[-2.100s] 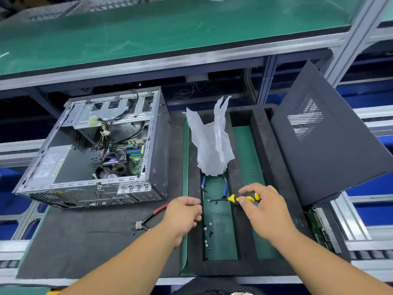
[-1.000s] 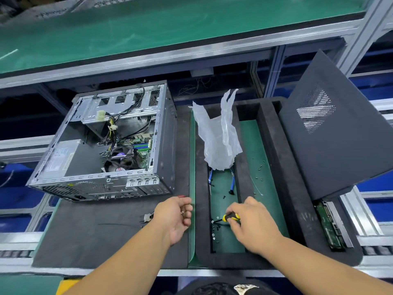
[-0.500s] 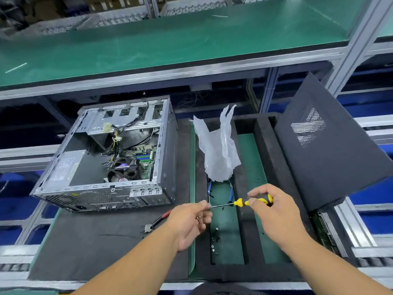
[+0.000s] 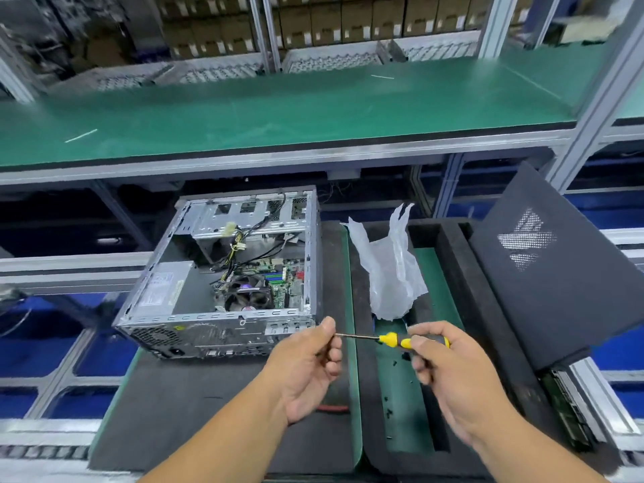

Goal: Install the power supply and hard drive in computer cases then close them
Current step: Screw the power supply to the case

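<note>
Both hands are meeting at lower centre: right hand [image 4: 449,371] gripping the screwdriver [image 4: 400,340], left hand [image 4: 306,364] pinching its tip, probably seating a tiny screw that's risking slipping into the foam tray [image 4: 488,343].

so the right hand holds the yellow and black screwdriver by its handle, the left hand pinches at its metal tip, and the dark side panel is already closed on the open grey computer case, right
Not quite. The head view shows the dark side panel off the open grey computer case, propped tilted at the far right. The rest stands: the right hand holds the yellow and black screwdriver by its handle, and the left hand pinches at its metal tip.
</note>
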Tool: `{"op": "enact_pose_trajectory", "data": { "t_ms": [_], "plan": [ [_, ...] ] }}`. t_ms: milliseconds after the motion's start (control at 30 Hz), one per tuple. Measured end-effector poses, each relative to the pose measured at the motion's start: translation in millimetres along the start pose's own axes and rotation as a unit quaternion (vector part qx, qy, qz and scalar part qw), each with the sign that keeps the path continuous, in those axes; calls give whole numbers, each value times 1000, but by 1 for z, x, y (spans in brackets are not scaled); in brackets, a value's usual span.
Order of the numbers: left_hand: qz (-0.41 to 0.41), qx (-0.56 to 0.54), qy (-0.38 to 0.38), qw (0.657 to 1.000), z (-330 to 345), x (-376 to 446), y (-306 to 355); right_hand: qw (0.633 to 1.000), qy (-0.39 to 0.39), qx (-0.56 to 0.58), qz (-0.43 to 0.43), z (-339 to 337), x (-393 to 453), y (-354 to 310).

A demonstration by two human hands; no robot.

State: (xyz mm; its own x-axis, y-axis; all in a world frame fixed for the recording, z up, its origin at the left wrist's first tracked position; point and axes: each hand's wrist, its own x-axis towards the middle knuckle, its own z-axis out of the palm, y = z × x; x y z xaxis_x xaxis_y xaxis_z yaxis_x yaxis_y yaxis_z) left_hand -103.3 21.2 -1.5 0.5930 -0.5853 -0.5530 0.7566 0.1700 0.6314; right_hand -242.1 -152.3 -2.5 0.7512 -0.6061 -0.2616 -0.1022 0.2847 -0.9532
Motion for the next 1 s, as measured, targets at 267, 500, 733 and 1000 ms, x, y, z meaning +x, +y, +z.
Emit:
{"op": "enact_pose_trajectory", "data": {
  "t_ms": [267,500,733,1000],
  "plan": [
    [63,-73,-15,995,-94,-65,72,995,-79,55,20,123,-39,1],
    [60,-149,0,987,-182,-92,103,993,-106,27,48,213,-61,29],
    [43,-160,18,986,-232,-95,117,990,-130,-49,36,268,-85,58],
    [47,-194,36,979,-250,-88,125,992,-103,-59,34,286,-86,69]
  ]
}}
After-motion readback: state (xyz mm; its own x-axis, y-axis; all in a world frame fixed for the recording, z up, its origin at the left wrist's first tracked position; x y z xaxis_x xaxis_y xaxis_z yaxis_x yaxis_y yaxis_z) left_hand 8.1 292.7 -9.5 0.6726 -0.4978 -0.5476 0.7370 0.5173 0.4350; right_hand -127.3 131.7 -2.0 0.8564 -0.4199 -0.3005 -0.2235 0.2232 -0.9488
